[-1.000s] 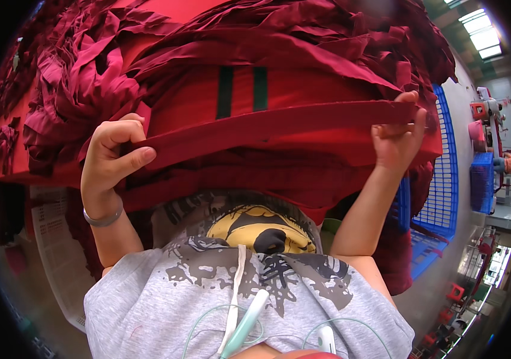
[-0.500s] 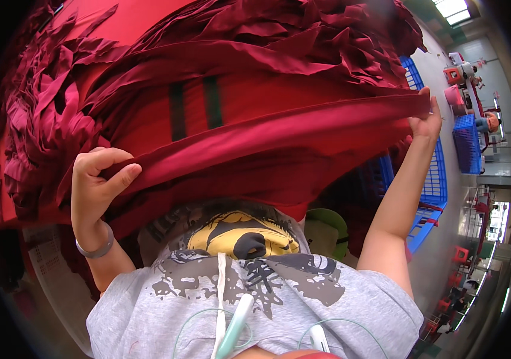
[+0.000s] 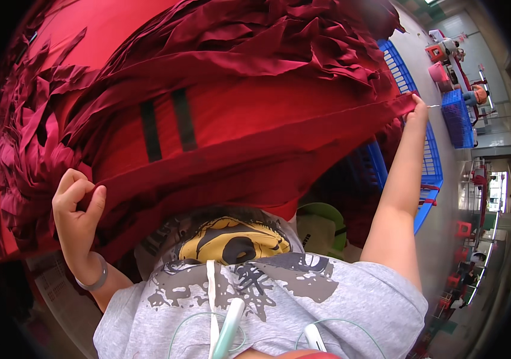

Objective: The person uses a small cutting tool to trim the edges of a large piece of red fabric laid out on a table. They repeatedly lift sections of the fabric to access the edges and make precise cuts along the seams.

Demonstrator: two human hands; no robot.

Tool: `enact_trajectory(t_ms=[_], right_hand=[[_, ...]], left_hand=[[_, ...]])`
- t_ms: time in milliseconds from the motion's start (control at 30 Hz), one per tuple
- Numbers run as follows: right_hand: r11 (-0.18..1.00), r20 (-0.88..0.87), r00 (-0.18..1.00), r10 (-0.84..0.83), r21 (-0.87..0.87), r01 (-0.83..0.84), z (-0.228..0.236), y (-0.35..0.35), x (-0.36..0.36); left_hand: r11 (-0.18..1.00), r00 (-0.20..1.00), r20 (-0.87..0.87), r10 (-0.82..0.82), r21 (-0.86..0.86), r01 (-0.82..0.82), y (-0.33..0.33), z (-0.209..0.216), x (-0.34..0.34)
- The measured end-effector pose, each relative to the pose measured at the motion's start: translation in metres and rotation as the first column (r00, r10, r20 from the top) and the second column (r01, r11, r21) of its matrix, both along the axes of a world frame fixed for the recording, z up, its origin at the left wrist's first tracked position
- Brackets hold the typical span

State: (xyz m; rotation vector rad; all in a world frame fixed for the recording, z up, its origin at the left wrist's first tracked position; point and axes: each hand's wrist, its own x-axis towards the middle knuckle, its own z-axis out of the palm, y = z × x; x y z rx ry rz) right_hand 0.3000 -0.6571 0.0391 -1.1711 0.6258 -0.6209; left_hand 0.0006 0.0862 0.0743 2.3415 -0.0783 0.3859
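A long dark red fabric piece (image 3: 237, 157) is stretched slantwise across in front of me, its lower part hanging toward my shirt. At its left end my left hand (image 3: 79, 206), with a grey band on the wrist, pinches the upper edge between thumb and fingers. My right hand (image 3: 417, 109) grips the far right corner with the arm extended; a thin white thread trails beside it. Behind the piece lies a red table surface (image 3: 219, 113) crossed by two dark stripes. A large heap of similar dark red fabric pieces (image 3: 291, 42) covers its far side.
More crumpled fabric (image 3: 34, 149) is piled at the left. Blue plastic baskets (image 3: 429, 161) stand to the right below table height, and another blue basket (image 3: 458, 119) is farther off. A green rounded object (image 3: 327, 218) sits near my waist. Distant workstations line the right side.
My left hand has moved down and left, still pinching the fabric. The stretched band has lost its bright sheen and lies flatter and darker. The whole view has shifted slightly.
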Motion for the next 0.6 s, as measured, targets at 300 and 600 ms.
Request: enact_trajectory(t_ms=[300,600], right_hand=[[0.894,-0.222,0.972,-0.07,-0.447,-0.038,-0.042,0.033,0.006],[0.566,-0.306,0.88,-0.364,-0.823,-0.051,-0.055,0.012,0.012]], left_hand=[[0.856,0.911,-0.017,0.411,0.352,-0.379,-0.013,0.008,-0.002],[0.505,0.823,0.26,0.504,0.684,-0.526,-0.029,0.002,-0.009]])
